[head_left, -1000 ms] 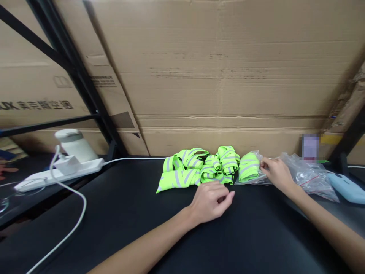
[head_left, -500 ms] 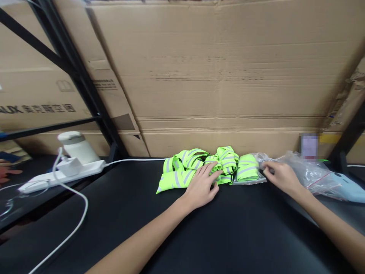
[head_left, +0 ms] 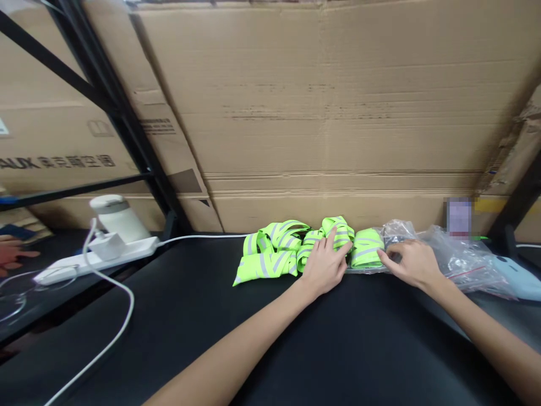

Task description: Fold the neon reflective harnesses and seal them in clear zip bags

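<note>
My left hand [head_left: 324,265] rests with its fingers apart on a rolled bundle of neon-yellow reflective strap [head_left: 338,230]. Left of it lies a looser pile of the same grey-striped straps [head_left: 270,256]. A flat folded neon bundle [head_left: 367,248] sits on or in a clear plastic bag right of that hand. Beside its right edge is my right hand [head_left: 414,262], fingers curved and thumb apart, the thumb tip close to the bundle. Crumpled clear plastic bags [head_left: 454,259] lie behind and to the right of this hand.
A large cardboard sheet [head_left: 321,141] stands along the back of the black table [head_left: 270,349]. At left are a white power strip [head_left: 93,262], a white bottle [head_left: 120,217] and a cable. A light-blue phone [head_left: 522,279] lies far right. Another person's hand [head_left: 14,254] shows at far left.
My left hand has moved right, from the loose straps onto the rolled bundle. My right hand has gone from closed fingers at the plastic to a wider thumb spread beside the folded bundle.
</note>
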`<state>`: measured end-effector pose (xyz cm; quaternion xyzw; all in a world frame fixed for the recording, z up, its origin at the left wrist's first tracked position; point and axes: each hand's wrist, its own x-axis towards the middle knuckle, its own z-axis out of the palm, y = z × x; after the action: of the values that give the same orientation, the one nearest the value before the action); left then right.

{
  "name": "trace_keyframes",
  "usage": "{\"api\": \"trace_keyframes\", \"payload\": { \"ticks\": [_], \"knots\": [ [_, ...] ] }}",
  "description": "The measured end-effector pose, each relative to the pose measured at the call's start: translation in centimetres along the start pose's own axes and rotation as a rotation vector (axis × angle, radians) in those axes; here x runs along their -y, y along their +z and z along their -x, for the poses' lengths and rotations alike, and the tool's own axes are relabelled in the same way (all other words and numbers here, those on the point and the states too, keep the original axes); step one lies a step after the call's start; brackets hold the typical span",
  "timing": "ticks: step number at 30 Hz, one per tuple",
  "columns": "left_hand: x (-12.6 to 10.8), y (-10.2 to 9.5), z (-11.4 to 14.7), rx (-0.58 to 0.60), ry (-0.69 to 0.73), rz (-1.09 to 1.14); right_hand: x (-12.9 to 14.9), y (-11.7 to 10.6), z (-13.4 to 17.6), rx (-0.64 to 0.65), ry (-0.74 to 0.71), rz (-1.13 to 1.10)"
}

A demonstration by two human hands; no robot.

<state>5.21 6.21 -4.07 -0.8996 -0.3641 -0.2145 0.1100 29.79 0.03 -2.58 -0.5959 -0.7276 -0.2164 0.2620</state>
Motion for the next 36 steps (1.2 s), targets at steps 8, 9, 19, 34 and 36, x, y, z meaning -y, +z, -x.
{"api": "trace_keyframes", "payload": {
  "ticks": [8,9,19,34,36],
  "knots": [
    [-0.2,1.0,-2.7,0.054,-0.238,0.273,3.7,-0.1,0.7,-0.136,-0.473,-0.184],
    [-0.1,1.1,-2.7,0.032,-0.254,0.326,4.3,0.1,0.9,-0.107,-0.515,-0.209],
    [4.3,-3.1,-3.7,-0.411,-0.662,1.123,5.3,1.2,1.7,0.077,-0.439,-0.272],
    [-0.1,-5.8,1.4,-0.190,-0.435,1.485,7.5,0.0,0.5,0.141,0.373,-1.265],
    [-0.3,-5.2,1.5,-0.192,-0.340,1.439,8.1,-0.1,0.5,0.227,0.372,-1.502]
  ]
}}
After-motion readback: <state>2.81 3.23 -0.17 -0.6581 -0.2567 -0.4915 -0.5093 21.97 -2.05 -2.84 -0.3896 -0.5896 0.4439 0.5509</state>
